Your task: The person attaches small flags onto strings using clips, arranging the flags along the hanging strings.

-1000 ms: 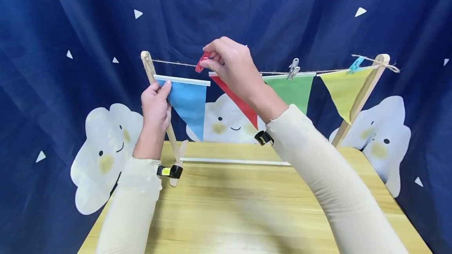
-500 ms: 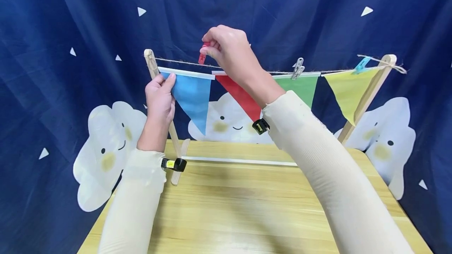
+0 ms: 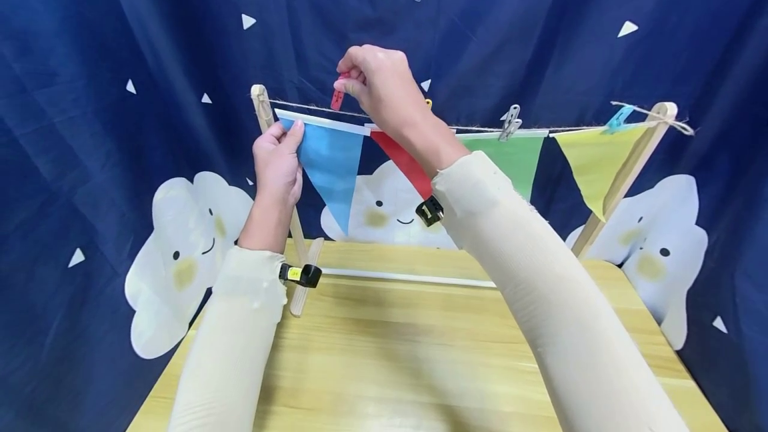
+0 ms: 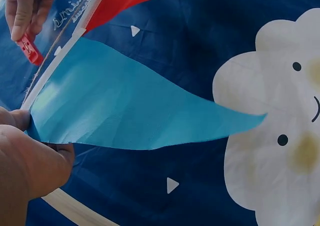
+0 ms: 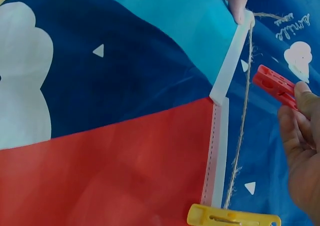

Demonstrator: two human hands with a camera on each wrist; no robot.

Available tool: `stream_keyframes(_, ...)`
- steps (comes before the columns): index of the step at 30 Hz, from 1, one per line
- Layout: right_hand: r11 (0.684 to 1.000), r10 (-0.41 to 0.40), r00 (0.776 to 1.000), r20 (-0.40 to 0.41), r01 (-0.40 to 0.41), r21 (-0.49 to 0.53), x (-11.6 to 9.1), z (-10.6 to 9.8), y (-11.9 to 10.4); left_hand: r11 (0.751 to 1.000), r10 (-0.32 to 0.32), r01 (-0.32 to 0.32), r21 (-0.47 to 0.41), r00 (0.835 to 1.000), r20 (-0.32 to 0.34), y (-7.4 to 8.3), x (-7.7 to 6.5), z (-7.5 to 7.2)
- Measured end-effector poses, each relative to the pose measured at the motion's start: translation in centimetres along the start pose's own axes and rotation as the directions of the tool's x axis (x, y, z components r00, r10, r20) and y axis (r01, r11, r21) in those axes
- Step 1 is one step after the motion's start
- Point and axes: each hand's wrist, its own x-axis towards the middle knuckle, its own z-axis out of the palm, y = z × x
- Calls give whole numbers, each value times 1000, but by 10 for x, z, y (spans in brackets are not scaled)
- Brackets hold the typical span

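Observation:
A blue triangular flag (image 3: 331,159) with a white top band is pinched at its upper left corner between the thumb and fingers of my left hand (image 3: 277,162). Its band lies just under the twine (image 3: 312,108), near the left wooden post. My right hand (image 3: 378,82) pinches a red clothespin (image 3: 337,95) above the flag, its free end pointing down at the twine. In the right wrist view that clothespin (image 5: 274,81) stands apart from the twine, beside the blue band. A red flag (image 5: 125,161) hangs next to the blue one, with a yellow clothespin (image 5: 232,217) at its band.
Further right hang a green flag (image 3: 504,159) with a grey clothespin (image 3: 510,123) and a yellow flag (image 3: 600,159) with a light blue clothespin (image 3: 618,120). Wooden posts (image 3: 630,165) stand at both ends on the wooden table (image 3: 384,352). A dark blue curtain with clouds hangs behind.
The red clothespin has turned from slanted to nearly upright and risen slightly. My left hand has lifted the blue flag a little closer to the twine. The head view has shifted slightly.

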Motion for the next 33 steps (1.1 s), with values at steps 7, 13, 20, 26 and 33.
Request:
stream_keyframes(7,999,41,998,44,-41,3,4,5,-2,1000,-3,3,-15,1000,-6,-1,3,3)
stream_keyframes(13,998,56,995,85,-58,21,6,12,-2,1000,-24,24,-5,1000,-18,-3,5,2)
stream_keyframes(20,998,50,994,95,-53,29,6,18,0,999,-35,35,-28,999,-19,-3,7,3)
stream_keyframes(26,998,61,992,112,-64,19,6,20,0,999,-40,40,-22,999,-4,0,7,4)
stream_keyframes(33,996,82,986,149,-86,22,5,23,-2,999,-36,36,-6,999,-1,0,8,1)
